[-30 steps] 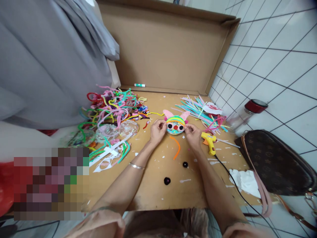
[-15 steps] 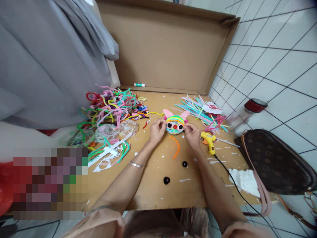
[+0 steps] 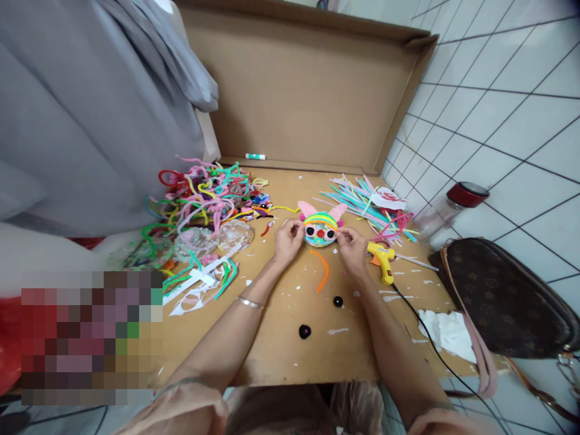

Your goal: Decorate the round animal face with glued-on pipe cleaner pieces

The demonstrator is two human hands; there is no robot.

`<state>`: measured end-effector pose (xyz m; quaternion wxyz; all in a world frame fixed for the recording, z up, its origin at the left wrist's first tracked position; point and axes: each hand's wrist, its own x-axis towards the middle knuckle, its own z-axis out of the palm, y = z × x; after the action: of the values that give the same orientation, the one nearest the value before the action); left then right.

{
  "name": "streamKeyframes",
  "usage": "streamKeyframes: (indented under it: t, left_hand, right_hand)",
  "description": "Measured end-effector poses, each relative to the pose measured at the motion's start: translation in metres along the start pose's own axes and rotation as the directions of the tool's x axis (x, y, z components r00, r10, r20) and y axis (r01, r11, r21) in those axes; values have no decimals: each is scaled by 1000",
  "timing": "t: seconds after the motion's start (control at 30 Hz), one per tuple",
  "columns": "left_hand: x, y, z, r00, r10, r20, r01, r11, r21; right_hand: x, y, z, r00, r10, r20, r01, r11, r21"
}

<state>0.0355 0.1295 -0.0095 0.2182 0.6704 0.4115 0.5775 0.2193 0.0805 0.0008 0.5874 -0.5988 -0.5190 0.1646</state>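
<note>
A small round face [image 3: 321, 220] with pink ears, a green and yellow striped band, black-and-white eyes and a red nose lies on the table between my hands. My left hand [image 3: 289, 239] pinches its left edge, and my right hand [image 3: 352, 244] pinches the right edge. Below it is a curved orange pipe cleaner [image 3: 325, 272]. Two black round pieces rest nearer the front, one [image 3: 338, 301] to the right and the other [image 3: 305, 331] lower down.
Tangled pipe cleaners [image 3: 203, 199] heap at the left; straighter ones [image 3: 348, 196] lie back right. A yellow glue gun [image 3: 384, 261] with its cord, a tissue [image 3: 446, 332], a brown bag [image 3: 507, 296] and a red-lidded bottle [image 3: 466, 194] are at the right. Cardboard [image 3: 299, 90] stands behind.
</note>
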Motion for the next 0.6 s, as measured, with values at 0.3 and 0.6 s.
streamKeyframes:
  t: [0.3, 0.6]
  left_hand:
    - [1, 0, 1, 1000, -30, 8, 31, 999, -19]
    - [2, -2, 2, 998, -62, 22, 62, 998, -14]
  right_hand:
    - [1, 1, 0, 1000, 27, -5, -27, 999, 20]
    - [1, 1, 1, 1000, 21, -4, -21, 1000, -6]
